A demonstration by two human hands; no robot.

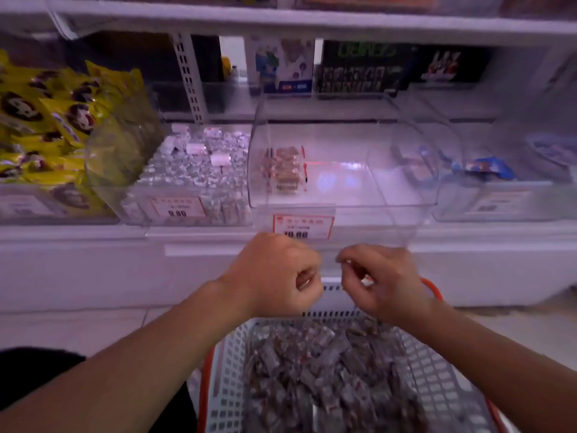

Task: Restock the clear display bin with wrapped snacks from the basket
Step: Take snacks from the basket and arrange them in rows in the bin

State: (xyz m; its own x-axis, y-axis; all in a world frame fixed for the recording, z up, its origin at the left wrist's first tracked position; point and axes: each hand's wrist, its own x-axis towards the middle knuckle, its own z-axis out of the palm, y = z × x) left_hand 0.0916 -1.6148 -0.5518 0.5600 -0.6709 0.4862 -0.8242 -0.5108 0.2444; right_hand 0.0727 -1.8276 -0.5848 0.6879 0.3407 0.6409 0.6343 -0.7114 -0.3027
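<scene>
Here, two hands above one basket [437, 364], left hand [274, 273] fisted, grip empty, right hand [384, 279] pinching one wrapped snack [366, 280].

We see bare floor across most of the clear bin [343, 189]; a few snacks [284, 168] crowd its left side, and neighbouring bins [187, 182] flank it.

The basket [437, 370] (full of snacks [327, 370]) sits before the bin [343, 195].

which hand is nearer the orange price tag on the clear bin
Left. The left hand sits just below the price tag, nearly touching its lower left corner. The right hand is lower and off to the tag's right.
</scene>
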